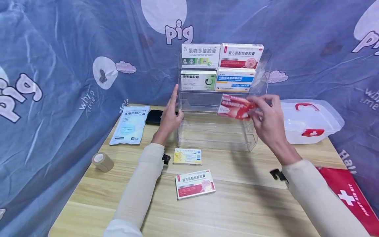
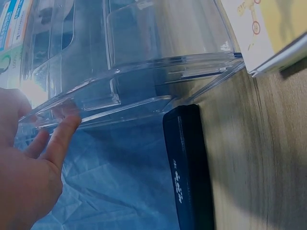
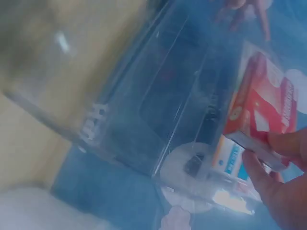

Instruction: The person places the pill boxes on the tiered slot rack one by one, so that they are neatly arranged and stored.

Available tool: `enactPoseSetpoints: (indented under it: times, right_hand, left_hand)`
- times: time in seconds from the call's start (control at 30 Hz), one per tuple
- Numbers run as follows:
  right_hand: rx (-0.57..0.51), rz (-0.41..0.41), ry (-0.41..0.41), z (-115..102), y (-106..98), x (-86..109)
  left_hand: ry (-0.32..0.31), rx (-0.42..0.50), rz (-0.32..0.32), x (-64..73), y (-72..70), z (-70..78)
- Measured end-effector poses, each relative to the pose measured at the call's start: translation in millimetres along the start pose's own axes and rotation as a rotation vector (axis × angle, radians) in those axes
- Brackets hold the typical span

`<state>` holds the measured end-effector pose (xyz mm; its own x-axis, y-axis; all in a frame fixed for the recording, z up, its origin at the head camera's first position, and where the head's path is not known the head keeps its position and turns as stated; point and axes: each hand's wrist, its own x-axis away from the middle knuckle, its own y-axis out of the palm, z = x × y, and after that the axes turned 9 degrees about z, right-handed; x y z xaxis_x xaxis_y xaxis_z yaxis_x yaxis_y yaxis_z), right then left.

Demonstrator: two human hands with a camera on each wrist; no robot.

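Note:
My right hand (image 1: pixel 267 118) pinches a red medicine box (image 1: pixel 235 107) by its right end, in front of the middle tiers of a clear acrylic rack (image 1: pixel 213 138). In the right wrist view the red box (image 3: pixel 266 98) is tilted between thumb and fingers. My left hand (image 1: pixel 171 115) rests against the rack's left side, its fingers straight; the left wrist view shows the fingertips at the clear edge. Four tiers' worth of space hold medicine boxes only on top: a green-white box (image 1: pixel 200 56), a red-white box (image 1: pixel 241 56), a green-black box (image 1: pixel 198 80) and a blue-white box (image 1: pixel 235 80).
A yellow-white box (image 1: pixel 187 156) and another red-white box (image 1: pixel 195 184) lie before the rack. Left are a mask packet (image 1: pixel 130 125), a black case (image 1: pixel 154 117) and a tan bandage roll (image 1: pixel 102 161). Right are a clear first-aid bin (image 1: pixel 311 121) and a red pouch (image 1: pixel 346 194).

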<state>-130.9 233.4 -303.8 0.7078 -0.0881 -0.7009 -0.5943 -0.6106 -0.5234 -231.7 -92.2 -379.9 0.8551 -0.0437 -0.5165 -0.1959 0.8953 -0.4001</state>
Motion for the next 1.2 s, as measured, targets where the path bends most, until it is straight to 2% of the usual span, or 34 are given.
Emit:
enactPoseSetpoints:
  times: [0.13,0.23,0.4,0.5,0.57,0.7,0.77,0.87,0.93,1.0,1.03,1.1,1.2]
  right_hand:
    - [-0.024,0.024,0.009,3.9,28.6,-27.2]
    - [-0.022,0.001,0.042,9.5,44.1,-36.3]
    - [-0.059,-0.033,0.169,15.6,60.7,-37.3]
    - [-0.080,-0.046,0.189,14.2,71.8,-37.7]
    - [-0.053,-0.073,0.156,10.9,80.4,-37.2]
    - [-0.056,-0.150,0.142,-1.3,100.4,-35.3]
    - [-0.094,-0.196,0.177,-9.8,108.4,-34.4]
    - [-0.088,-0.256,0.136,-22.2,117.5,-33.6]
    - [-0.064,-0.280,0.076,-28.6,120.9,-32.7]
    - [-0.007,-0.287,-0.028,-31.7,122.2,-31.9]
    - [0.009,-0.294,-0.055,-32.9,121.9,-31.4]
    - [0.023,-0.300,-0.088,-33.8,120.1,-30.0]
    - [0.040,-0.302,-0.094,-35.6,113.1,-21.6]
  left_hand:
    - [0.012,0.001,-0.003,-0.2,-0.7,0.4]
    - [0.001,-0.009,0.002,1.1,-0.8,1.2]
    - [-0.018,-0.030,0.005,1.9,0.4,1.0]
    - [-0.018,-0.033,0.006,1.4,-0.3,0.8]
    - [-0.016,-0.035,0.009,1.0,-0.8,0.6]
    - [-0.003,-0.030,0.012,1.4,-1.0,-0.5]
    - [-0.001,-0.024,0.008,1.4,0.2,-0.6]
    - [-0.019,-0.025,0.008,2.9,1.4,-0.4]
    - [-0.030,-0.022,0.006,3.4,1.8,-0.1]
    - [-0.037,-0.024,0.008,3.4,2.0,0.1]
    - [-0.037,-0.023,0.008,3.1,1.8,0.3]
    - [-0.036,-0.024,0.008,2.7,0.9,1.2]
    - [-0.033,-0.032,0.010,2.5,-1.0,2.5]
